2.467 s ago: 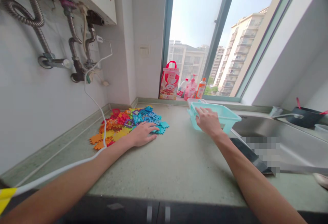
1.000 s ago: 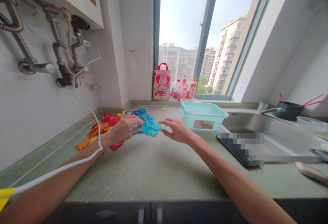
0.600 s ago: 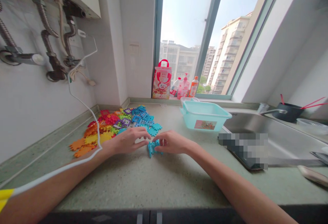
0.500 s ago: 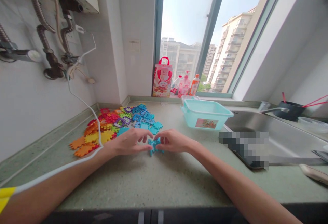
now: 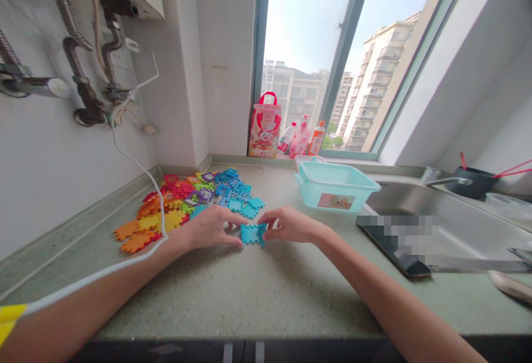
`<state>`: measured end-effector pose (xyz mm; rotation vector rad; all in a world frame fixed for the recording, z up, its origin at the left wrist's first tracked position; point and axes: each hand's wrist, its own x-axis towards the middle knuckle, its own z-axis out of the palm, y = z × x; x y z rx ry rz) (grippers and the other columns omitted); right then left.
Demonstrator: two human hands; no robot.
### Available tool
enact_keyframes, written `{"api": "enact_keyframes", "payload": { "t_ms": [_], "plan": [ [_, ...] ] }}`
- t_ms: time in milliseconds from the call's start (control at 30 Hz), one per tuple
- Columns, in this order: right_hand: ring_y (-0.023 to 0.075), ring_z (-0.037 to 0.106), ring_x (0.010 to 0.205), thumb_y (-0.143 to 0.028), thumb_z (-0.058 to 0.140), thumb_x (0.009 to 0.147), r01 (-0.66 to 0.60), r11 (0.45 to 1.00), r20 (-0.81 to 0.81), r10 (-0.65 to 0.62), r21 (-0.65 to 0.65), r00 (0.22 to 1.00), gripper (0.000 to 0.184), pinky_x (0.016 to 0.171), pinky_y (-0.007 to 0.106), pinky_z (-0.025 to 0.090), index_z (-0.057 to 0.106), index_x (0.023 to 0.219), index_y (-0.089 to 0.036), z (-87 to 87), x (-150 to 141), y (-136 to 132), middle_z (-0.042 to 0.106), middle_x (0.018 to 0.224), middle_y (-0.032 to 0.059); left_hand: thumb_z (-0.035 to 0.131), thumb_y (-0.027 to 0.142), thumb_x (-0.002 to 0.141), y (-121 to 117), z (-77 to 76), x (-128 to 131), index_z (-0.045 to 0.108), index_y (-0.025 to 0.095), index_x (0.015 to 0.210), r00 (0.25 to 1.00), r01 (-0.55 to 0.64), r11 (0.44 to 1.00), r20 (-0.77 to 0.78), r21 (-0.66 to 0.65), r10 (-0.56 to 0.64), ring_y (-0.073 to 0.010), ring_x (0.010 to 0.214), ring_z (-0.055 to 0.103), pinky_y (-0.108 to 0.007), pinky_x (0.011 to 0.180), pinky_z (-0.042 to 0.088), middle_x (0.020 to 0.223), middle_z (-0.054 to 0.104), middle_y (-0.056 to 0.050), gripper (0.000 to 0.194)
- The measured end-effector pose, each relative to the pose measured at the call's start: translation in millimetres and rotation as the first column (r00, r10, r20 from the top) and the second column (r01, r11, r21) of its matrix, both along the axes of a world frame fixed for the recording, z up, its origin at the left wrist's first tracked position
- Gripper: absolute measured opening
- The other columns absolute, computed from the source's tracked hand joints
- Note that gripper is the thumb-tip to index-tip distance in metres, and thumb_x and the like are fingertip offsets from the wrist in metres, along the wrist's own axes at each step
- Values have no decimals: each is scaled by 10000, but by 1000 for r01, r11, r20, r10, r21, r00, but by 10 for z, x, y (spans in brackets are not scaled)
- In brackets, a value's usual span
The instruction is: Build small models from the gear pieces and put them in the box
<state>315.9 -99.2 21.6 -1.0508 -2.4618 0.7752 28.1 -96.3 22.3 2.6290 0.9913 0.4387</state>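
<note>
Between my two hands, light blue interlocking puzzle tiles [image 5: 251, 234] stand joined on the counter, a flat face with side pieces and toothed edges. My left hand [image 5: 213, 226] holds the left side, thumb at the lower left edge and index finger near the top. My right hand [image 5: 293, 225] pinches the right side between thumb and curled fingers. Just behind my left hand spreads a pile of similar toothed tiles, with yellow ones [image 5: 160, 221], orange ones [image 5: 135, 241], red ones [image 5: 180, 190] and blue ones [image 5: 239, 190].
A turquoise plastic tub [image 5: 336, 183] stands right of the pile, beside the steel sink [image 5: 461, 224]. A dark, partly pixelated flat object [image 5: 384, 246] lies at the sink's near edge. A white cable [image 5: 162, 213] hangs across my left forearm. Bottles [image 5: 300, 140] line the windowsill.
The blue tiles have turned so that a broad flat face now shows. My right hand has shifted slightly right, and the hands are a little farther apart. The view has moved slightly.
</note>
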Motion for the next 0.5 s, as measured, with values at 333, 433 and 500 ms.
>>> {"api": "enact_keyframes", "payload": {
  "t_ms": [333, 433, 500],
  "plan": [
    [173, 718, 778, -240, 828, 834, 87, 990, 86, -97, 109, 992, 278, 726, 257, 477, 835, 1112, -244, 9, -122, -65, 804, 869, 20, 904, 470, 780, -76, -23, 84, 779, 348, 1276, 999, -31, 1000, 34, 7, 30, -152, 792, 678, -215, 755, 449, 900, 774, 32, 526],
    [191, 739, 798, -254, 826, 825, 83, 993, 57, -88, 81, 995, 276, 735, 267, 500, 836, 1102, -253, -23, -109, -39, 815, 887, 19, 889, 471, 801, -68, -41, 95, 774, 353, 1285, 1000, 4, 999, 24, 40, -5, -166, 793, 683, -228, 746, 449, 906, 779, 29, 511],
    [205, 755, 821, -278, 825, 820, 65, 996, 36, -67, 61, 997, 310, 754, 280, 526, 825, 1130, -253, -39, -84, -17, 827, 930, 27, 880, 498, 804, -53, -22, 81, 776, 355, 1280, 999, 39, 995, -12, 87, -39, -183, 804, 688, -243, 753, 454, 904, 779, 17, 508]
  ]
}}
